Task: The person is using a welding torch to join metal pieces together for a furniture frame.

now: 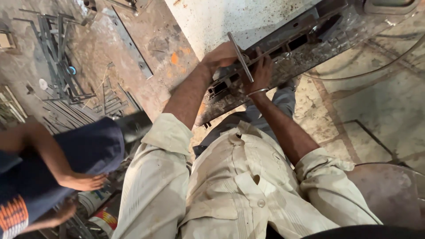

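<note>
your left hand (221,56) and right hand (262,71) both grip a flat metal strip (241,58) standing on a long, grimy metal frame (283,57), which seems to be hollow channel. a bangle (258,92) circles your right wrist. left of you, another person's hand (86,181) rests on a dark blue knee (95,148), with loose metal bars (62,66) on the floor beyond.

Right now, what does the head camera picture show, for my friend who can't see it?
A person's two hands, left hand and right hand, press a flat metal bar against a long rusty metal frame. Another person's hand rests nearby, with metal scraps on the floor.
</note>
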